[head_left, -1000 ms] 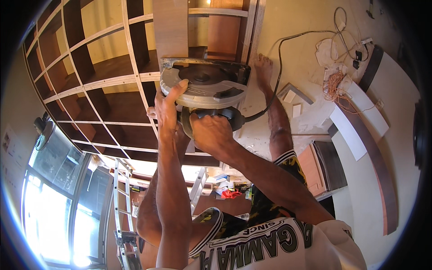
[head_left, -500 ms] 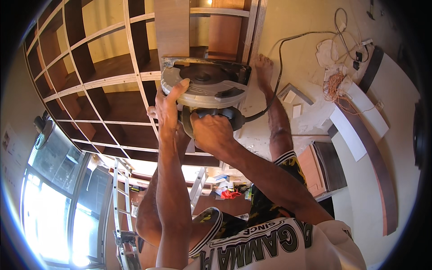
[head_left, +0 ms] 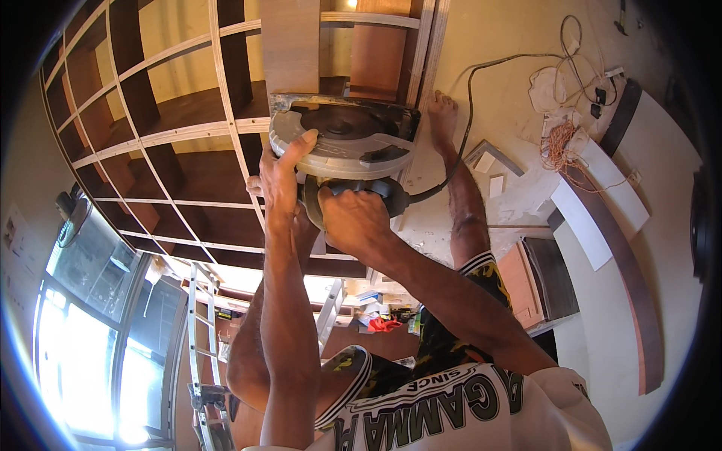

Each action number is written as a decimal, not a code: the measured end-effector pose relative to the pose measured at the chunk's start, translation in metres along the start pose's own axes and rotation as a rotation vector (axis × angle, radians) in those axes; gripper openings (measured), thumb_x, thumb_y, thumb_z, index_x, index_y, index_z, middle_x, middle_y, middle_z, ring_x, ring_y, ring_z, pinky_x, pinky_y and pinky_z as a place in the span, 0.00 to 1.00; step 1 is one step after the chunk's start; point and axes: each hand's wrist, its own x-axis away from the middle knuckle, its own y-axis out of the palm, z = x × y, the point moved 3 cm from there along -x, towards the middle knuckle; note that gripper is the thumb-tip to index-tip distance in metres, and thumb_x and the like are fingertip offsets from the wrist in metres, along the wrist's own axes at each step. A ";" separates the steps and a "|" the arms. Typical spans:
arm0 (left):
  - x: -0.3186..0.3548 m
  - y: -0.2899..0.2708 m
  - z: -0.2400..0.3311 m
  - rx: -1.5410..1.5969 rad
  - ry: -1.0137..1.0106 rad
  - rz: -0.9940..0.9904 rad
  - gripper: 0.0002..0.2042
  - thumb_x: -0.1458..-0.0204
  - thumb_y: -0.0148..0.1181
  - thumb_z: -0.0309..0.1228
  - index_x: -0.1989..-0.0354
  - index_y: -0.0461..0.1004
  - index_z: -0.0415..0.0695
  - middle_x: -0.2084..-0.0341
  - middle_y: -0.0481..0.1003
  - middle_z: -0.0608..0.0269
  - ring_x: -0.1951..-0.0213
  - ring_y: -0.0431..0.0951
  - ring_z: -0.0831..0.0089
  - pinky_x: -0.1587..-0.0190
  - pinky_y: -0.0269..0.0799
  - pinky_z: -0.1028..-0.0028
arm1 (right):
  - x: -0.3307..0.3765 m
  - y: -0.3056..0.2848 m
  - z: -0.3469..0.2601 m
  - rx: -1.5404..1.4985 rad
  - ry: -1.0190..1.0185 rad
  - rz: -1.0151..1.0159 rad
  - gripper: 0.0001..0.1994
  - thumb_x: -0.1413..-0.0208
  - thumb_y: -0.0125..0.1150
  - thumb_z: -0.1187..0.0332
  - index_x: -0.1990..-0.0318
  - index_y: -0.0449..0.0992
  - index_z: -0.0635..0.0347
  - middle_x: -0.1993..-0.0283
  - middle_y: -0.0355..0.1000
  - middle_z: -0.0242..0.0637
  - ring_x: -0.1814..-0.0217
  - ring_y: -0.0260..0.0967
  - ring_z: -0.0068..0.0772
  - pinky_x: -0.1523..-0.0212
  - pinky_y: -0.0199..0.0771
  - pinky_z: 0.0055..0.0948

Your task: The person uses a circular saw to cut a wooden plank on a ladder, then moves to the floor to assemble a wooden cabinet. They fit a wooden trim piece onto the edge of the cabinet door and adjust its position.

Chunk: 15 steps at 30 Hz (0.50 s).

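Observation:
A circular saw point(head_left: 342, 143) with a grey blade guard and black body sits on the plywood frame point(head_left: 226, 90) of a large wooden shelf unit lying on the floor. My right hand point(head_left: 353, 222) is wrapped around the saw's black rear handle. My left hand point(head_left: 280, 173) rests on the left side of the guard, thumb stretched up along its rim. A brown board point(head_left: 289, 45) lies just beyond the saw's front. My bare right foot point(head_left: 442, 116) stands on the floor beside the frame.
The saw's black cord point(head_left: 470, 98) runs across the floor to a tangle of wires and sockets point(head_left: 564, 105). Wood offcuts point(head_left: 489, 161), long dark boards point(head_left: 624, 248) and a ladder point(head_left: 199, 331) lie around. Bright windows point(head_left: 90, 331) are at lower left.

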 end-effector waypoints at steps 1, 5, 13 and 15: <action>-0.001 0.000 -0.002 0.009 -0.001 0.005 0.31 0.55 0.75 0.49 0.50 0.78 0.35 0.63 0.80 0.56 0.61 0.77 0.67 0.54 0.72 0.69 | 0.000 -0.001 -0.001 0.013 0.000 0.006 0.09 0.46 0.60 0.72 0.59 0.79 0.63 0.71 0.82 0.51 0.64 0.85 0.49 0.62 0.83 0.47; -0.001 0.001 -0.003 0.054 -0.007 0.015 0.32 0.56 0.75 0.49 0.50 0.78 0.35 0.63 0.80 0.56 0.61 0.77 0.66 0.53 0.72 0.69 | 0.000 -0.001 -0.001 0.013 -0.003 0.008 0.09 0.47 0.61 0.72 0.59 0.79 0.63 0.71 0.82 0.52 0.64 0.85 0.49 0.62 0.83 0.47; -0.008 -0.002 -0.011 0.074 0.005 -0.002 0.32 0.56 0.76 0.48 0.50 0.78 0.34 0.62 0.79 0.56 0.61 0.77 0.67 0.52 0.71 0.68 | 0.000 -0.001 -0.002 0.013 -0.013 0.020 0.09 0.48 0.61 0.72 0.59 0.79 0.63 0.71 0.82 0.52 0.64 0.85 0.49 0.62 0.83 0.46; -0.007 -0.003 -0.010 0.062 -0.005 0.011 0.32 0.57 0.77 0.48 0.50 0.78 0.34 0.61 0.79 0.56 0.60 0.76 0.66 0.52 0.71 0.68 | 0.000 -0.002 -0.002 0.011 -0.008 0.012 0.09 0.48 0.61 0.72 0.59 0.79 0.63 0.70 0.82 0.52 0.64 0.85 0.49 0.62 0.83 0.46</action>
